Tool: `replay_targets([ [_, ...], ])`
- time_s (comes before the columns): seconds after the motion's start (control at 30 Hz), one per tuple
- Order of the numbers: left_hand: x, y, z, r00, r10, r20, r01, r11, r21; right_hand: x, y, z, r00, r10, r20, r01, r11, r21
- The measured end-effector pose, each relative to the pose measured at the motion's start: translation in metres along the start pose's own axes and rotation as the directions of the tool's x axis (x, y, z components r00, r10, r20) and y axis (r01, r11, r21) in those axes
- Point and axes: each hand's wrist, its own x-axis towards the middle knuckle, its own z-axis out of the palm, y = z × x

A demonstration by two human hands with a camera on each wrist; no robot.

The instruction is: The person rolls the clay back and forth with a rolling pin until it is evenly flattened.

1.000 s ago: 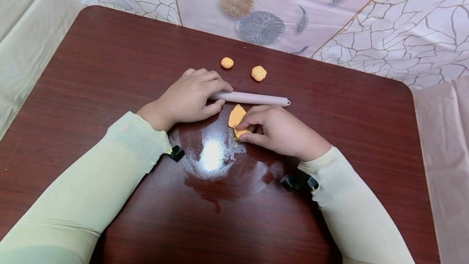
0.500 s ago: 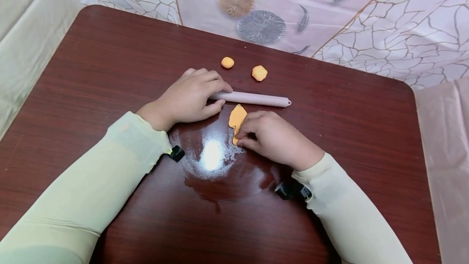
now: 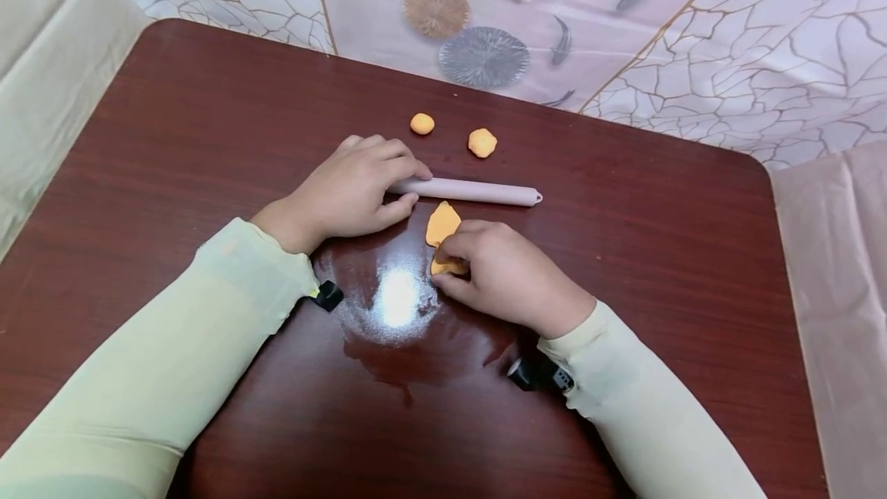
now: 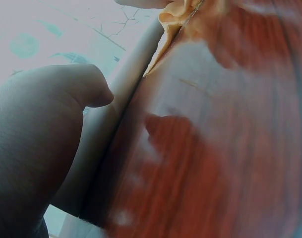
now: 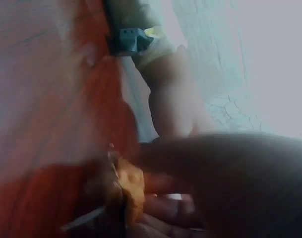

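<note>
At frame center, the right hand (image 3: 502,272) pinches the near edge of a flattened orange dough piece (image 3: 441,223) on the dark counter (image 3: 208,129); peeling slowly should avoid tearing, while the left hand (image 3: 349,187) grips the rolling pin (image 3: 478,192).

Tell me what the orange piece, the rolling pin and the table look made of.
Orange piece: soft dough or clay, matte; it is flattened unevenly and folds under the right hand.
Rolling pin: smooth pale plastic or silicone, by its even sheen.
Table: dark wood or wood-look laminate, glossy; grain lines and a lamp glare show.
</note>
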Motion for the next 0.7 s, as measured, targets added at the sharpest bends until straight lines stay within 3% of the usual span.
replay_targets([
  [0.43, -0.002, 0.0, 0.0, 1.0, 0.008, -0.012, -0.008, 1.0, 0.004, -0.003, -0.023, 0.011, 0.998, -0.035, -0.059, 0.022, 0.977, -0.213],
  [0.7, 0.0, 0.0, 0.001, 1.0, 0.013, -0.015, -0.013, 1.0, 0.009, 0.002, -0.016, 0.008, 0.997, -0.042, -0.059, 0.028, 0.973, -0.228],
])
